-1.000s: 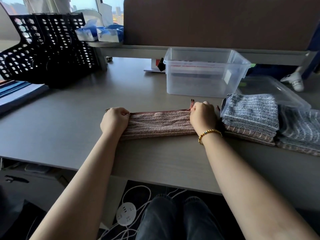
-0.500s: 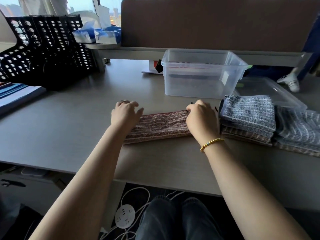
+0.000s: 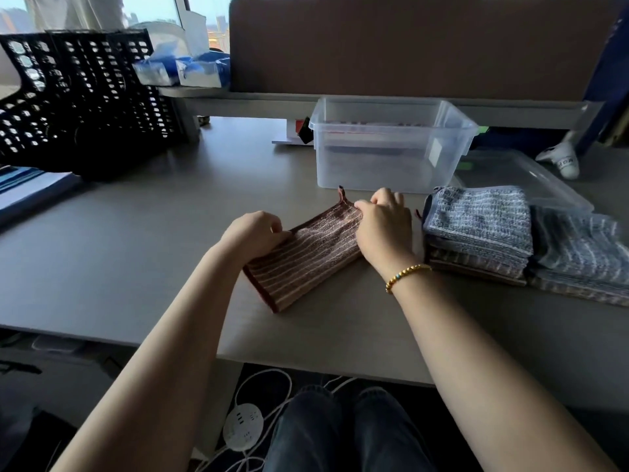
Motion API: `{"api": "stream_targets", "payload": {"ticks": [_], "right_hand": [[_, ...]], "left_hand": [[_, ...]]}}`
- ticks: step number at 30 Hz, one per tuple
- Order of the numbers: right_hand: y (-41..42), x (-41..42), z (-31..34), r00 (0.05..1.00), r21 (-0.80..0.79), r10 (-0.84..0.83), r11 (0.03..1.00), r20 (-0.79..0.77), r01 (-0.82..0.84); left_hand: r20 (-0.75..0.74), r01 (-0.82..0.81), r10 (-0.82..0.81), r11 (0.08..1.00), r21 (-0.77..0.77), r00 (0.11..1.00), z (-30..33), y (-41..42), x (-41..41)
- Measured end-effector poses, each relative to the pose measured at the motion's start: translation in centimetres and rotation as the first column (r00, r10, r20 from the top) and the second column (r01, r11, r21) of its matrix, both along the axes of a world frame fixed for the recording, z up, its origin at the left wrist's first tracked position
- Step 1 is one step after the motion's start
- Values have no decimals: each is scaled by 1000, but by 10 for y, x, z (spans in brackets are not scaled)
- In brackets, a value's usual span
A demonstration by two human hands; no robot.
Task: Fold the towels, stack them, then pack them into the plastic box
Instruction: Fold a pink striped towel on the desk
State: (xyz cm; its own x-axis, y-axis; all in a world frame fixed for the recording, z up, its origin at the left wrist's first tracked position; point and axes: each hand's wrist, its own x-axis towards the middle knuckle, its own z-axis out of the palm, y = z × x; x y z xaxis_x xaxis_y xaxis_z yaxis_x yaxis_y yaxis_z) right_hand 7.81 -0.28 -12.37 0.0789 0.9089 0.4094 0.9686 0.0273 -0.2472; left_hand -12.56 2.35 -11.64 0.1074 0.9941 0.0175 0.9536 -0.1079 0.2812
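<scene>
A brown striped towel (image 3: 303, 258), folded into a narrow strip, lies slanted on the grey desk (image 3: 143, 253). My left hand (image 3: 253, 233) pinches its left edge. My right hand (image 3: 384, 226) grips its far right end, near a small hanging loop. Right of it stands a stack of folded towels (image 3: 476, 229) with a blue-grey one on top. Further right lies a second pile of blue-grey towels (image 3: 582, 257). The clear plastic box (image 3: 391, 144) stands open behind the towel.
The box's clear lid (image 3: 517, 175) lies flat behind the stacks. A black perforated file rack (image 3: 78, 97) fills the far left, with papers (image 3: 27, 189) beside it. A brown partition (image 3: 408, 46) closes the back. Below the desk edge are a power strip (image 3: 243, 425) and my knees.
The towel strip has turned from lying level to slanting, its right end further away. My left hand moved right along it and both hands came closer together.
</scene>
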Motion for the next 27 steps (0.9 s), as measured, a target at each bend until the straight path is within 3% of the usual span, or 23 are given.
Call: {"api": "stream_targets", "payload": {"ticks": [3,5,8,10,13,16,17,19,21,24,26,27], "right_hand": [[-12,-5,-4,998,-116,66,991,-22,-68],[-13,-1,-12,990,-226,134,964,-52,-142],[-9,12,-16,978,-211,147,961,-151,-177],[-14,16,-15,963,-175,139,968,-233,-182],[-28,18,-15,944,-151,143,969,-298,-195],[-39,22,-15,930,-230,136,947,-340,-223],[-40,23,-14,925,-242,137,942,-354,-232],[-41,23,-13,912,-247,140,937,-386,-248],[-45,22,-9,907,-270,161,922,-389,-279],[-53,26,-3,889,-326,225,872,-398,-366],[-60,30,1,792,-324,277,801,-545,-503],[-63,32,4,698,-301,295,745,-653,-596]], "left_hand": [[84,-2,4,1000,-26,996,0,-3,10],[276,31,-7,996,-81,961,1,-10,15],[691,207,39,940,-269,722,3,-29,6],[775,343,47,878,-332,630,1,-39,-5],[746,435,-47,836,-334,664,-2,-46,-11],[726,425,-110,865,-267,679,-1,-49,-4],[699,391,-148,898,-202,700,-3,-49,0],[600,277,-261,959,68,756,-9,-41,5],[539,211,-315,946,247,781,-16,-34,13],[560,126,-186,982,144,808,-18,-36,27],[526,-11,-51,993,115,849,-16,-38,36],[528,-61,-18,990,130,849,-16,-39,40]]}}
